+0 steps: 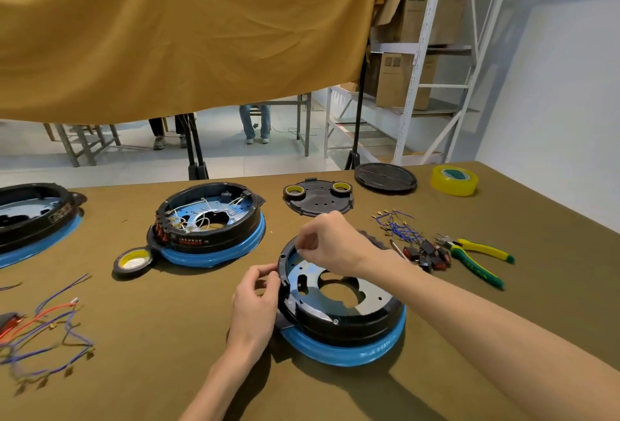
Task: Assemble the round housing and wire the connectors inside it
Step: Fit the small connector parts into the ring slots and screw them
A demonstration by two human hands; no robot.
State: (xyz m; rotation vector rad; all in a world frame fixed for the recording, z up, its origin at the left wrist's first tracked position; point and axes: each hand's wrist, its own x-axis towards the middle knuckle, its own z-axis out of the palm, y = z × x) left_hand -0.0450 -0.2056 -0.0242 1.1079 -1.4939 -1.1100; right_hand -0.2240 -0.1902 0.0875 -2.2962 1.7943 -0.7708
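On the olive table, the black round housing (339, 300) with blue base ring sits empty of wires. My left hand (255, 303) pinches its near-left rim; right hand (330, 241) fingers curled over the far rim, contents unclear. Risk: one-sided pressure tips it or a clip misseats.

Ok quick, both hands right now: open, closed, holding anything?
Left hand: pinching the left rim of the near housing.
Right hand: fingers curled at the far rim; whether they hold anything cannot be told.

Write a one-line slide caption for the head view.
Both hands, left hand and right hand, work at the rim of an unwired round housing; a wired housing sits behind.
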